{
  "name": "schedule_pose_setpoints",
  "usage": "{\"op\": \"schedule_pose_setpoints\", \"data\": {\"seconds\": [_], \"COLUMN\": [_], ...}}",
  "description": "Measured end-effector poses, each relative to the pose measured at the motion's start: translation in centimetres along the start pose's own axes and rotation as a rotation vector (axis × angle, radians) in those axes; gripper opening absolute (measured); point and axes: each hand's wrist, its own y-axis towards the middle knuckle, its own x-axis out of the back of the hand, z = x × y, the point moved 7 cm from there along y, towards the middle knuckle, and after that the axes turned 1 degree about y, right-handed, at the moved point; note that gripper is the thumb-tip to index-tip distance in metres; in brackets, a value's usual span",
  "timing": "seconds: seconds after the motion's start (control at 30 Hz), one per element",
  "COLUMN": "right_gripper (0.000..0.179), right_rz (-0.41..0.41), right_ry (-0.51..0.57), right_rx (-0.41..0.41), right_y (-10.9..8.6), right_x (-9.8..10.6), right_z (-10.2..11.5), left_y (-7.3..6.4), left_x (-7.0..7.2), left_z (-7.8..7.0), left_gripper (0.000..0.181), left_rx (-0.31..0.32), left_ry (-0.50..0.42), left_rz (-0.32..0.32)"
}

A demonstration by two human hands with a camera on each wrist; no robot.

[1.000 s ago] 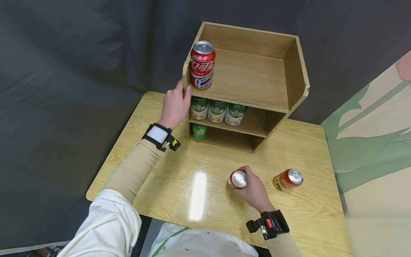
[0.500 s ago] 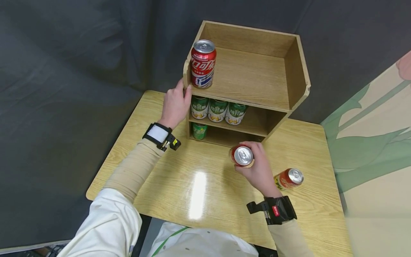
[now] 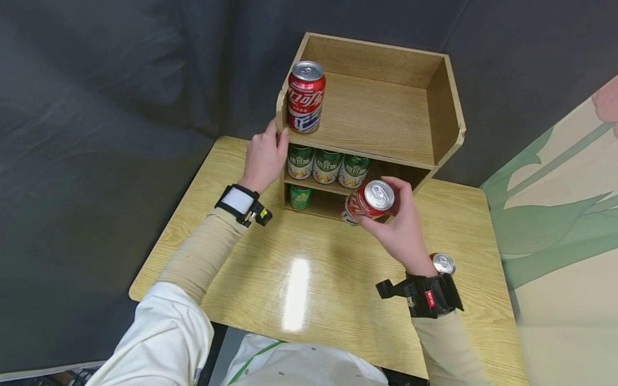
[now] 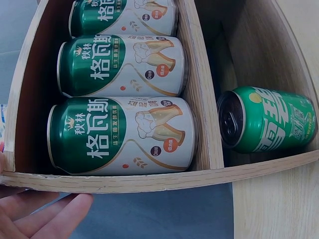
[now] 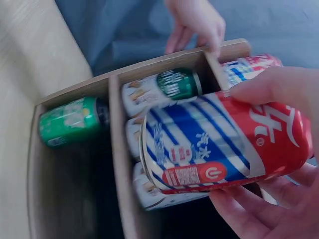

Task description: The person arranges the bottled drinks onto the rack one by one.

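Observation:
My right hand (image 3: 398,228) grips a red cola can (image 3: 369,199) in the air before the shelf's lower compartments, the can tilted with its silver lid up. Blue and white stripes show on this can (image 5: 204,144) in the right wrist view. My left hand (image 3: 264,158) holds the left side panel of the wooden shelf (image 3: 376,118), thumb at the front edge and fingers on the outside. A red cola can (image 3: 306,97) stands at the top tier's left. Several green and white cans (image 3: 326,166) line the middle tier. One green can (image 4: 271,119) stands at the bottom left.
Another red can (image 3: 443,263) stands on the wooden table (image 3: 251,268) at the right, partly hidden behind my right wrist. Dark cloth (image 3: 120,107) hangs behind and left of the table. A wrist camera (image 3: 392,289) sticks out from my right wrist.
My right hand has lifted the red cola can off the table and carried it forward toward the shelf, tilting it on the way. My left hand stays on the shelf's side.

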Motion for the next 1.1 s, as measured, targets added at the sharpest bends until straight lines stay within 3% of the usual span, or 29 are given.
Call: {"op": "schedule_pose_setpoints", "data": {"seconds": [0.17,0.5,0.77,1.1], "right_gripper": [0.075,0.076,0.067,0.062], "right_rz": [-0.039,-0.124,-0.145,-0.218], "right_ry": [0.05,0.128,0.133,0.185], "right_rx": [-0.001,0.141,0.171,0.142], "right_y": [1.0,3.8,4.9,7.9], "right_x": [0.7,2.6,2.7,2.4], "right_z": [1.8,5.9,10.3,10.1], "left_y": [-0.1,-0.1,0.0,0.1], "left_x": [0.0,0.0,-0.2,-0.3], "left_z": [0.0,0.0,0.0,-0.1], "left_gripper": [0.04,0.04,0.039,0.036], "left_rx": [0.0,0.001,0.011,0.017], "left_ry": [0.0,0.002,0.003,0.008], "left_rz": [0.005,0.003,0.002,-0.013]}}
